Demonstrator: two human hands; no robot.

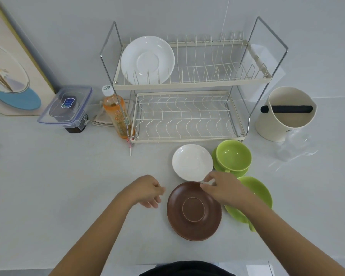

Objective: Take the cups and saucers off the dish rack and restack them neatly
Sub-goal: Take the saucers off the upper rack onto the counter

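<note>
A two-tier wire dish rack stands at the back; one white saucer leans upright in its top tier, and the lower tier holds nothing. In front lie a small white saucer, a brown saucer, a green cup on a green saucer, and another green saucer partly hidden by my right arm. My right hand hovers over the brown saucer's far rim, fingertips by the white saucer's near edge. My left hand hangs loosely curled left of the brown saucer, holding nothing.
Left of the rack stand an orange drink bottle, a folded cloth and a clear lidded container on a dark jar. A cream tub with a black bar and clear plastic packaging sit at the right. A framed picture leans far left.
</note>
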